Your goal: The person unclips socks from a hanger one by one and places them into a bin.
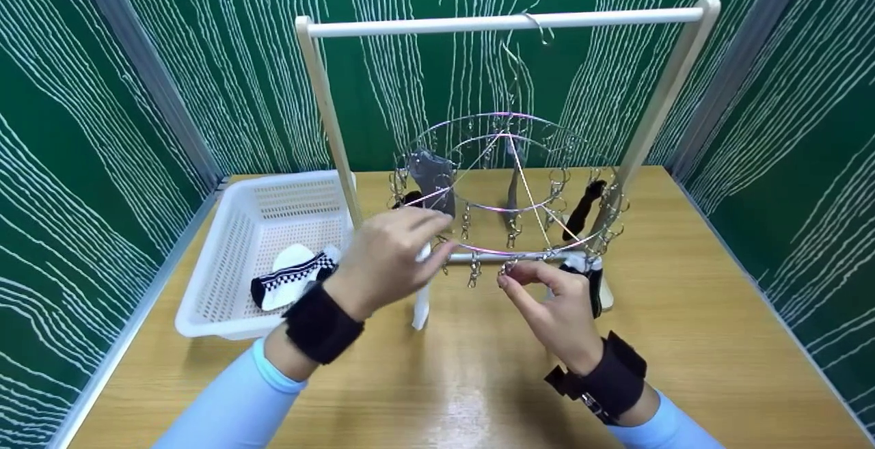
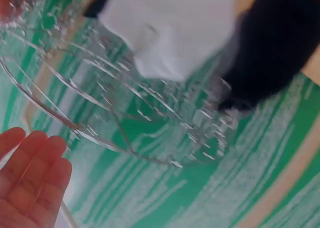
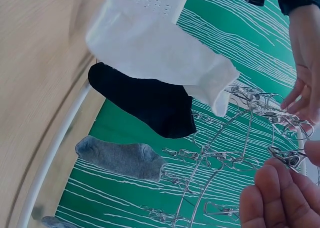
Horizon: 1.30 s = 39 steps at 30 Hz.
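Note:
My right hand (image 1: 557,309) pinches a metal clip (image 3: 286,157) at the near edge of the round wire drying hanger (image 1: 509,252). By the hanger's front left side, my left hand (image 1: 386,257) is raised with nothing in it; its fingers (image 2: 35,173) look straight and apart from the ring in the left wrist view. Close to that hand hangs a white sock (image 3: 155,45), seen nearly edge-on in the head view. Beyond it hang a black sock (image 3: 145,100) and a grey sock (image 3: 122,159). Several other clips dangle bare from the ring.
A wooden rack (image 1: 424,24) holds the hanger by its hook. At the left, a white plastic basket (image 1: 198,298) contains patterned socks (image 1: 290,275). More dark socks (image 1: 584,213) hang at the hanger's right. Green walls with white streaks surround the wooden table (image 1: 690,339).

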Tool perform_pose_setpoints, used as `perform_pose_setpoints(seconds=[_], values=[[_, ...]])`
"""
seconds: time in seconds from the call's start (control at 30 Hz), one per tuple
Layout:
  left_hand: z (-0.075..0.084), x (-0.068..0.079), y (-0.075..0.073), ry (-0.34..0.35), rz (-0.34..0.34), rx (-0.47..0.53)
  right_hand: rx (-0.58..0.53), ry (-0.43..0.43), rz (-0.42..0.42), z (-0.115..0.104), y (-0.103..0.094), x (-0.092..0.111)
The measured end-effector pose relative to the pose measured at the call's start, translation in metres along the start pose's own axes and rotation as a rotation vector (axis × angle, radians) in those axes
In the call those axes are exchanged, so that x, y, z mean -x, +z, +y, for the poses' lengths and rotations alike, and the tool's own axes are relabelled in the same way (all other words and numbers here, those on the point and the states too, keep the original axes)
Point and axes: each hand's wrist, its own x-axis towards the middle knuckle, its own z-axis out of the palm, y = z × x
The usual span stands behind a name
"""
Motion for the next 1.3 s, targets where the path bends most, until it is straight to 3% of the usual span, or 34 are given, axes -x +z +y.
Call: perform_pose_setpoints(seconds=[0.2, 0.33, 0.47, 0.6, 0.77, 0.93, 1.17, 1.3], values=[[0.018, -0.006, 0.013, 0.117, -0.025, -0.072, 0.01, -0.021, 0.01, 0.0, 0.003, 0.0], [0.025, -0.008, 0.019, 0.148, -0.053, -0.14, 0.014, -0.03, 0.007, 0.0, 0.005, 0.0], [0.028, -0.009, 0.024, 0.153, -0.062, -0.199, 0.028, -0.043, 0.001, 0.0, 0.006, 0.0], [0.029, -0.009, 0.027, 0.167, -0.027, -0.25, 0.026, -0.067, -0.008, -0.001, 0.006, -0.001], [0.027, -0.009, 0.029, 0.169, 0.012, -0.292, 0.006, -0.138, -0.012, -0.005, 0.002, -0.002], [0.023, -0.006, 0.029, 0.161, 0.01, -0.3, 0.016, -0.199, 0.009, -0.015, -0.006, -0.002], [0.017, -0.003, 0.029, 0.152, 0.019, -0.272, -0.039, -0.342, 0.116, -0.026, -0.023, -0.007], [0.014, -0.002, 0.028, 0.136, 0.017, -0.252, -0.052, -0.357, 0.2, -0.021, -0.035, -0.013]])
